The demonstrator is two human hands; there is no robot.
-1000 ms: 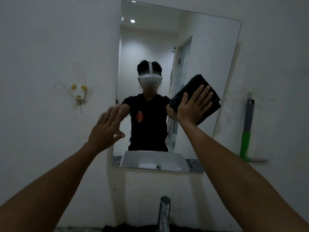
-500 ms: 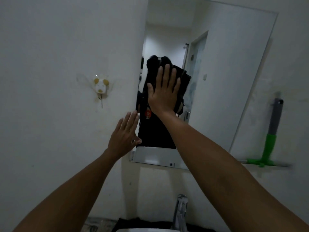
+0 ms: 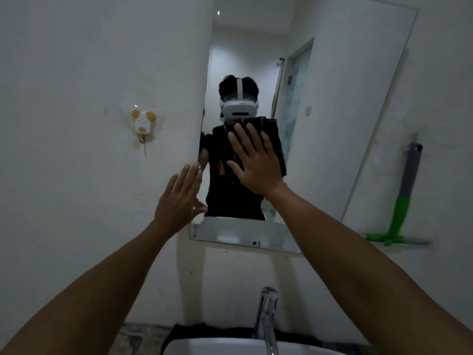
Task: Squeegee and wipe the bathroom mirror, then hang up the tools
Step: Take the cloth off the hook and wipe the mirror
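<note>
Right hand (image 3: 256, 165), fingers spread, presses a dark cloth (image 3: 268, 131) flat against the mirror (image 3: 345, 124). Left hand (image 3: 180, 201), open and empty, braces beside it. Uneven pressure could leave streaks.

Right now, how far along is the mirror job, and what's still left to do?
Squeegeeing looks done: the green-handled squeegee hangs on the wall right of the mirror. In hand: the right hand presses a dark cloth flat against the glass, wiping its lower middle, while the left hand rests open at the mirror's left edge. Left: finish wiping, then hang the cloth, perhaps on the mouse-shaped hook.
</note>
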